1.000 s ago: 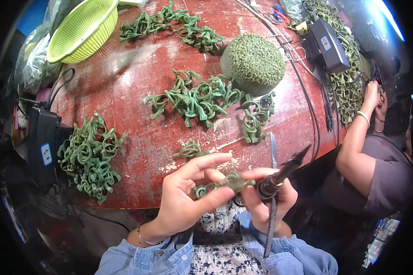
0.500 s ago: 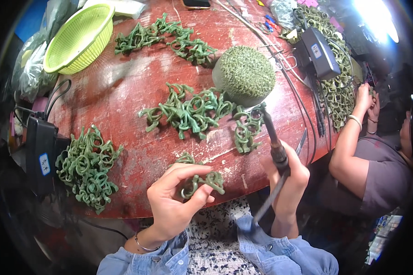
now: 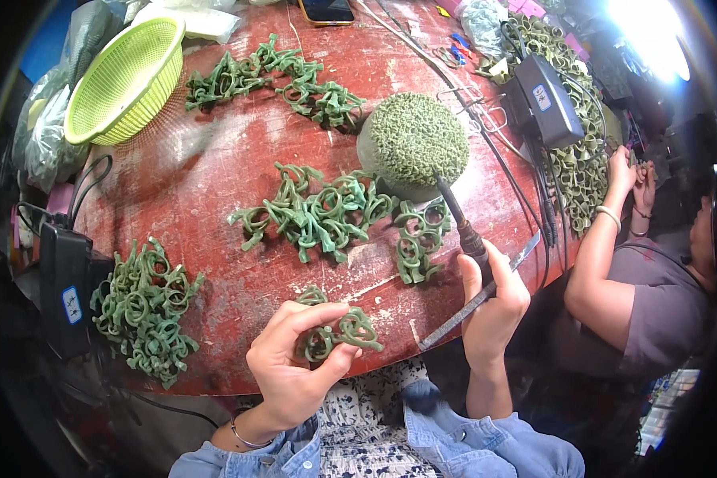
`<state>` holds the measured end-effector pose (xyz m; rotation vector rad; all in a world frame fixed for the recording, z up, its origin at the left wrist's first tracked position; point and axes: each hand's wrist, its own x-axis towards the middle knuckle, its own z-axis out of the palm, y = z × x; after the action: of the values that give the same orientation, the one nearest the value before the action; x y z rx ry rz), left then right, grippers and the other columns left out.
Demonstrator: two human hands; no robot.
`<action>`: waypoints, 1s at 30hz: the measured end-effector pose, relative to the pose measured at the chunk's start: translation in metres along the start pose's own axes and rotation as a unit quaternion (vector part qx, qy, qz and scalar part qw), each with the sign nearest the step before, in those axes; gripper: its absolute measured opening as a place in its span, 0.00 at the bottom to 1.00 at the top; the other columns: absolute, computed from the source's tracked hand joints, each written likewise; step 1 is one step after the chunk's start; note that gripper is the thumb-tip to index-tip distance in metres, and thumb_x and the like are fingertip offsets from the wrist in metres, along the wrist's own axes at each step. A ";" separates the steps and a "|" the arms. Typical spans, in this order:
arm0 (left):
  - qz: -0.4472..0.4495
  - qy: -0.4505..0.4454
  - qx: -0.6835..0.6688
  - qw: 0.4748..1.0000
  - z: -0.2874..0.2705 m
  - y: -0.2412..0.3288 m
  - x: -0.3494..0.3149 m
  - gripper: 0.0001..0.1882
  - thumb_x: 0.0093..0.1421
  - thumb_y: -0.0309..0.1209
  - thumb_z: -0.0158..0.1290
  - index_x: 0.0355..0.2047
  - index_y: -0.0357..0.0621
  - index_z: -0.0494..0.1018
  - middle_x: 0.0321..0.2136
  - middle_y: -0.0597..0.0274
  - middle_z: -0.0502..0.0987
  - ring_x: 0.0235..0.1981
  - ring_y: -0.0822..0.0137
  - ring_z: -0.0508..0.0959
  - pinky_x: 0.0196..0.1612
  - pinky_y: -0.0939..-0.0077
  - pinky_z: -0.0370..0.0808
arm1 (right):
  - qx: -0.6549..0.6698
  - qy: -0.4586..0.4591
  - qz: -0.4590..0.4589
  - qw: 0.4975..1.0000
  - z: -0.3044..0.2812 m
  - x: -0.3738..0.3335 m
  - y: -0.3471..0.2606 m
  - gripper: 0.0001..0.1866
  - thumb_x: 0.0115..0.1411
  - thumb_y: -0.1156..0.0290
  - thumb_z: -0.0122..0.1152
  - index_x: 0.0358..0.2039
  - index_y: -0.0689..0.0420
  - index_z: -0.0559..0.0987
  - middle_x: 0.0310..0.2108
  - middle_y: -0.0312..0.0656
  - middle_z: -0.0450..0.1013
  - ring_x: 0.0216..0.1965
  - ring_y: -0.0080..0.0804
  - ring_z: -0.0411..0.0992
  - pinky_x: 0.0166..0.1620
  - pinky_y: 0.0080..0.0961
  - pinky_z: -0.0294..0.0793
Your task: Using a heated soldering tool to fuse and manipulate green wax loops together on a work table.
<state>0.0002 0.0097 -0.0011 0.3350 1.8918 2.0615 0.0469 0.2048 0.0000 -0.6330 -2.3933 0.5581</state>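
Observation:
Between the fingers and thumb of my left hand [image 3: 283, 366] is a small joined piece of green wax rings [image 3: 358, 328]. My right hand [image 3: 495, 315] grips a soldering-iron-like wax pen [image 3: 468, 237]; its thin dark tip meets the near edge of the green granules [image 3: 419, 135] heaped on a round pale block or tub. A flat, narrow metal strip, perhaps a file [image 3: 462, 317], is also tucked in my right hand and slants down to the left. Another green ring [image 3: 312, 295] shows just behind my left fingers.
Green ring clusters lie mid-table [image 3: 319, 211], near the pot [image 3: 417, 243], at the back [image 3: 275, 76] and left [image 3: 147, 311]. A lime basket [image 3: 127, 80], black power boxes [image 3: 546, 99], cords and a phone [image 3: 327, 9] surround them. At right, a co-worker's arm [image 3: 601, 263] reaches over a ring pile.
The pen tip has gone from beside the pot's base onto the granules. The metal strip has swung leftward, away from my sleeve. My left hand has turned the ring piece. The whole view has shifted slightly.

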 end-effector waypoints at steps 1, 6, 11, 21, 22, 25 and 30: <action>-0.002 0.001 0.001 1.000 0.001 0.001 0.000 0.16 0.45 0.14 0.54 0.37 0.32 0.71 0.31 0.59 0.69 0.29 0.73 0.75 0.31 0.84 0.73 | 0.001 -0.002 0.001 1.000 0.000 0.001 0.000 0.14 0.46 0.72 0.63 0.35 0.60 0.74 0.20 0.45 0.69 0.20 0.40 0.68 0.25 0.28 0.66; 0.008 0.013 -0.020 1.000 0.000 0.000 0.001 0.16 0.46 0.15 0.55 0.37 0.31 0.70 0.32 0.58 0.69 0.30 0.72 0.74 0.32 0.83 0.74 | 0.009 -0.004 0.008 1.000 0.001 0.001 0.001 0.14 0.46 0.74 0.64 0.34 0.61 0.74 0.20 0.45 0.69 0.20 0.39 0.69 0.25 0.26 0.67; 0.021 0.013 -0.004 1.000 0.000 -0.001 0.001 0.16 0.45 0.16 0.56 0.37 0.32 0.71 0.33 0.57 0.70 0.31 0.72 0.74 0.33 0.83 0.73 | 0.044 0.014 0.014 0.999 0.004 -0.002 0.006 0.13 0.46 0.75 0.64 0.34 0.62 0.74 0.21 0.45 0.69 0.21 0.38 0.69 0.26 0.25 0.67; 0.041 0.013 0.025 0.999 0.000 -0.005 0.001 0.12 0.49 0.18 0.53 0.35 0.31 0.69 0.31 0.57 0.68 0.28 0.71 0.73 0.27 0.82 0.72 | 0.024 -0.007 0.017 1.000 0.005 0.000 0.003 0.14 0.46 0.74 0.64 0.34 0.61 0.75 0.21 0.45 0.69 0.21 0.38 0.69 0.25 0.26 0.67; 0.041 0.014 0.025 0.999 0.000 -0.004 0.001 0.12 0.49 0.18 0.53 0.35 0.31 0.69 0.31 0.57 0.68 0.28 0.71 0.73 0.27 0.82 0.72 | 0.021 -0.004 0.017 1.000 0.005 -0.001 0.002 0.13 0.45 0.74 0.64 0.34 0.61 0.75 0.21 0.45 0.69 0.21 0.38 0.69 0.25 0.26 0.67; 0.055 0.012 0.038 0.998 -0.002 -0.004 0.000 0.12 0.49 0.18 0.53 0.35 0.30 0.69 0.31 0.57 0.68 0.28 0.70 0.73 0.27 0.81 0.72 | 0.021 0.000 0.013 1.000 0.004 -0.001 0.000 0.13 0.45 0.74 0.64 0.34 0.62 0.74 0.20 0.45 0.69 0.21 0.38 0.69 0.25 0.26 0.67; 0.047 0.025 0.022 0.998 -0.002 -0.006 -0.002 0.12 0.49 0.18 0.54 0.35 0.30 0.69 0.31 0.57 0.68 0.28 0.70 0.73 0.28 0.82 0.72 | 0.023 -0.007 0.025 0.999 0.007 -0.004 0.002 0.13 0.46 0.74 0.64 0.33 0.62 0.74 0.20 0.45 0.69 0.20 0.38 0.69 0.26 0.25 0.67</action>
<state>0.0015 0.0081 -0.0074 0.3924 1.9894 2.1086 0.0458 0.2030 -0.0080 -0.6715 -2.3765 0.6392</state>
